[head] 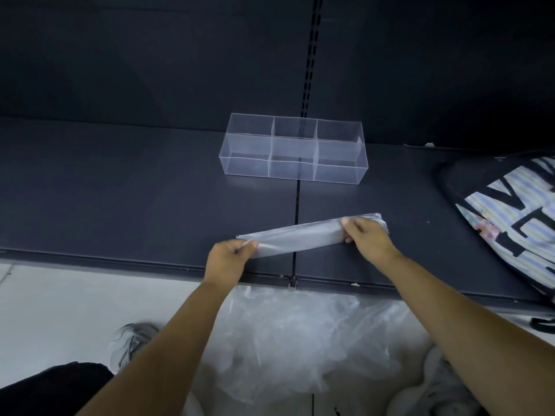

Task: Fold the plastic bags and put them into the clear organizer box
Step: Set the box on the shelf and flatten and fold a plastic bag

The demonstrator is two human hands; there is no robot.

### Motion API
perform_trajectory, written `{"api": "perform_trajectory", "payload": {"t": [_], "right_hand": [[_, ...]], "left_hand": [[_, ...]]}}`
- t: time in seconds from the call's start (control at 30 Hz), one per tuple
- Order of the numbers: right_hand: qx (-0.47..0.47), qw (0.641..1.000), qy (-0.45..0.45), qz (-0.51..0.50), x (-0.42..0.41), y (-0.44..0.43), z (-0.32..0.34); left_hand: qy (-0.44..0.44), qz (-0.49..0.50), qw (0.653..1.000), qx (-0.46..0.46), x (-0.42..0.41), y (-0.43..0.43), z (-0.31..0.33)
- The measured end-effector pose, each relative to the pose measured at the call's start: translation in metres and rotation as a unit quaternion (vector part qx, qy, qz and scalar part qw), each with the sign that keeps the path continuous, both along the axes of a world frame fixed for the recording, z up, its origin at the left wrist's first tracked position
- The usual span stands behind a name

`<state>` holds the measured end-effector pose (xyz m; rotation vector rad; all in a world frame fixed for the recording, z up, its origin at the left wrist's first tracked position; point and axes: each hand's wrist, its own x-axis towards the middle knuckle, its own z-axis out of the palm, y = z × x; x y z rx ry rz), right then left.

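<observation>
- You have one plastic bag (pixel 300 237), thin and cloudy-translucent, folded into a long narrow flat strip; it lies on the shelf nearer to you than the clear organizer box (pixel 294 148), well apart from it, its right end angled towards the box
- Your left hand (pixel 229 259) pinches the strip's left end between thumb and curled fingers
- Your right hand (pixel 368 238) grips the strip close to its right end, fingers curled over the top and thumb underneath; a short crumpled tail sticks out past it
- The box is one rigid, see-through rectangular tray with straight walls, split by thin dividers into six compartments, two rows of three
- It stands on a matte dark grey shelf (pixel 120 190) made of two flat panels, right across the seam where they meet
- Nearer to you than the box, below the shelf's front edge, one loose heap of crinkled clear plastic (pixel 300 340) sits on the pale floor
- To the right of the box lies one soft black fabric bag (pixel 510 220) with a striped, lettered print
</observation>
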<state>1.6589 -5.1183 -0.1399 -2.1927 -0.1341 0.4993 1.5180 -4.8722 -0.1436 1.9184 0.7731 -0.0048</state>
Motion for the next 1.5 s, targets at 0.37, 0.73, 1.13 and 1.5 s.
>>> {"api": "perform_trajectory", "payload": {"t": [0.37,0.73,1.13,1.5], "right_hand": [[-0.032,0.996,0.005,-0.087,0.004,0.022,-0.013],[-0.109,0.988,-0.045,-0.104,-0.008,0.036,-0.005],[-0.276,0.892,-0.242,0.265,-0.038,0.036,-0.043],[-0.239,0.946,-0.21,0.064,0.037,-0.046,-0.033]], "left_hand": [[0.059,0.03,0.993,0.102,0.018,0.009,-0.004],[0.049,-0.243,0.894,0.374,0.004,-0.049,-0.027],[0.079,-0.254,0.862,0.432,-0.001,-0.051,-0.037],[0.073,-0.256,0.858,0.44,-0.002,-0.049,-0.042]]}}
